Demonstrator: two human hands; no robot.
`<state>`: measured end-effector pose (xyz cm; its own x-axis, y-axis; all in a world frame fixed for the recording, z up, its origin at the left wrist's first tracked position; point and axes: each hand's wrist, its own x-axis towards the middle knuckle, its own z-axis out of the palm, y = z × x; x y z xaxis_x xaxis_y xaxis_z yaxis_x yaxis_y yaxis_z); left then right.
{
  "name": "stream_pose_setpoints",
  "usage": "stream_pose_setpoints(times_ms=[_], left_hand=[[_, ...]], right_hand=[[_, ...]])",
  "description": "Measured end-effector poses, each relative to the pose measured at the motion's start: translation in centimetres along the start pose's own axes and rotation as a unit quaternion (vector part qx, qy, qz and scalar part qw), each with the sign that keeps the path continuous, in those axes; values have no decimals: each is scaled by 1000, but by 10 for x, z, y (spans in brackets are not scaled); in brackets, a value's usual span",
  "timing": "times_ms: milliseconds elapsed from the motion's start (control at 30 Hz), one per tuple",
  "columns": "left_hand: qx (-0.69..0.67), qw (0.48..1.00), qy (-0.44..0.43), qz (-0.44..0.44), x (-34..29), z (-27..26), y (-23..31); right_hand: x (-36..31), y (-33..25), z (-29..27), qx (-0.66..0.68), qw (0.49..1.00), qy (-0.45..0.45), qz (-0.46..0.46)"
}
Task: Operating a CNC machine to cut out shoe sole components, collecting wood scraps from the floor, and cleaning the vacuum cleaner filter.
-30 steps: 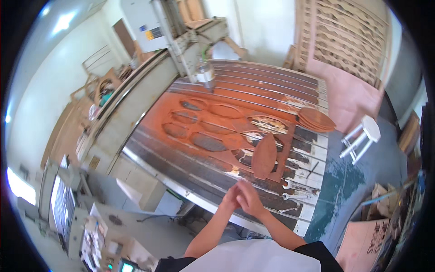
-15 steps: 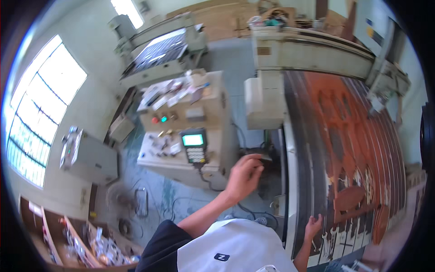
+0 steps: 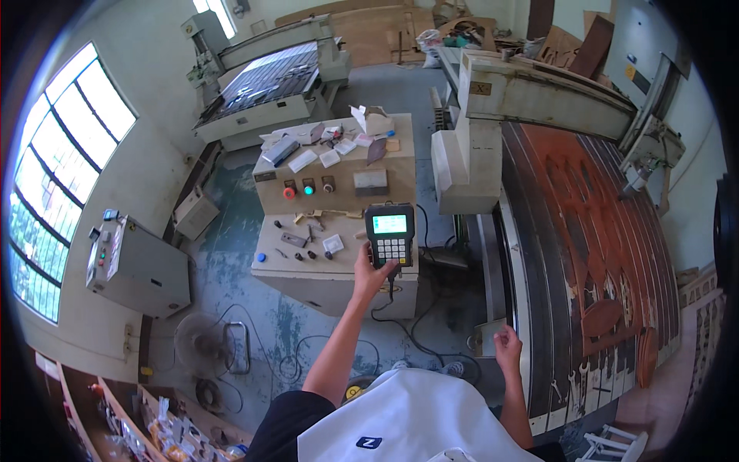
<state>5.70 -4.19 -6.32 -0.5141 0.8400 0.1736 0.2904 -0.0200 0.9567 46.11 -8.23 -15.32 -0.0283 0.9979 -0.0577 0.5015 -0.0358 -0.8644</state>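
Fingers point(image 3: 368, 260) of left hand point(image 3: 371, 276) wrapped around handheld controller point(image 3: 390, 236), raised over control cabinet point(image 3: 339, 202) at 12 o'clock. Right hand point(image 3: 507, 346) loosely open, holding nothing, beside router bed point(image 3: 593, 239) at 3 o'clock.

The handheld controller point(image 3: 389, 235) hides the left hand's fingers point(image 3: 382, 271) behind it.
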Motion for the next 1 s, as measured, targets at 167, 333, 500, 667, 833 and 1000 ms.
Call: stream_pose_setpoints(times_ms=[167, 333, 500, 667, 833, 1000], left_hand=[[-1, 1000, 16, -7, 2, 3, 11], [-9, 1000, 0, 15, 8, -1, 5], [29, 999, 12, 26, 6, 1, 9], [28, 1000, 8, 10, 5, 2, 4], [21, 999, 38, -2, -4, 9, 7], [-21, 998, 34, 54, -4, 18, 1]], right_hand=[[-50, 28, -2, -16, 999, 32, 37], [-70, 46, -7, 2, 995, 67, 76], [-57, 59, -14, 10, 993, 84, 78], [-31, 76, -28, 33, 996, 69, 54], [-1, 83, -51, 32, 996, 38, 73], [29, 127, -72, 25, 998, 40, 50]])
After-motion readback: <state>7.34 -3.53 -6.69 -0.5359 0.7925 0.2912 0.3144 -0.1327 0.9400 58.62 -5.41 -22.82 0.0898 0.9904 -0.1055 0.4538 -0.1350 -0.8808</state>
